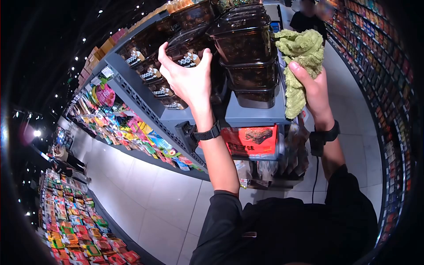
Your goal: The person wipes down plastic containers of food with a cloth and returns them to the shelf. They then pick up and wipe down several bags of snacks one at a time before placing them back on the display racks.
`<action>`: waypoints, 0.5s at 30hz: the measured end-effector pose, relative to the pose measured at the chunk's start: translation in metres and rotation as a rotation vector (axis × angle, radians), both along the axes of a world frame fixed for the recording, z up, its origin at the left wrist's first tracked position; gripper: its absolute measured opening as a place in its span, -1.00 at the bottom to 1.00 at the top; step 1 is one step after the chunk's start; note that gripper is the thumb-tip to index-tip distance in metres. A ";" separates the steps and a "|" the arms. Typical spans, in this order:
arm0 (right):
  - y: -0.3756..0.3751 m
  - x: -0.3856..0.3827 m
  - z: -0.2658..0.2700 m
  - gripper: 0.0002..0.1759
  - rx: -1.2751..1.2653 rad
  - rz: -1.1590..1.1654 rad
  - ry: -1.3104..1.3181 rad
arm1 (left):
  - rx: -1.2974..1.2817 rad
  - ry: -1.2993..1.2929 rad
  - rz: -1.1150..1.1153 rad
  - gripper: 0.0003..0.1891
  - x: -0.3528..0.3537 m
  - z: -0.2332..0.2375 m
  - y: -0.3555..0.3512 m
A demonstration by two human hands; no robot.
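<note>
My left hand (187, 81) spans the near end of a dark lidded plastic container (189, 47) with a white label, thumb on one side and fingers on the other. This container looks slightly tilted; its underside is hidden behind my hand. In my right hand (312, 90) is a crumpled green cloth (301, 48), held beside the shelf's right edge with the thumb over it. Between my hands rises a stack of dark lidded containers (243, 46) on the grey shelf top (256, 115). More labelled containers (159, 90) are stacked left of my left hand.
A red sign (251, 140) hangs under the shelf top, with bagged goods (293, 154) below. Colourful packets line the shelf side (132, 130), the lower-left display (84, 229) and the right-hand wall (384, 66). Another person (309, 20) stands in the far aisle; one more (70, 161) is at left.
</note>
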State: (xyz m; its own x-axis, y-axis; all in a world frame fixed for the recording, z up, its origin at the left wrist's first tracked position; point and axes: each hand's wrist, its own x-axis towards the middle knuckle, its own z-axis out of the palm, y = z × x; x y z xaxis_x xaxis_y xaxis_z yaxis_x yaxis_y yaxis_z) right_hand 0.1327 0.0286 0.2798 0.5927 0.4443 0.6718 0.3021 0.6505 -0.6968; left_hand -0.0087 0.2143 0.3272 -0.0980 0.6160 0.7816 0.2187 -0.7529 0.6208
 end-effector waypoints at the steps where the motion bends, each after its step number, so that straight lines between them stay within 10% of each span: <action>1: 0.000 0.001 0.000 -0.67 0.002 -0.001 0.001 | 0.002 0.001 -0.001 -0.04 -0.001 -0.001 0.000; 15: -0.001 0.007 0.002 -0.60 0.030 0.012 0.074 | 0.154 -0.259 -0.240 -0.11 -0.048 0.006 -0.014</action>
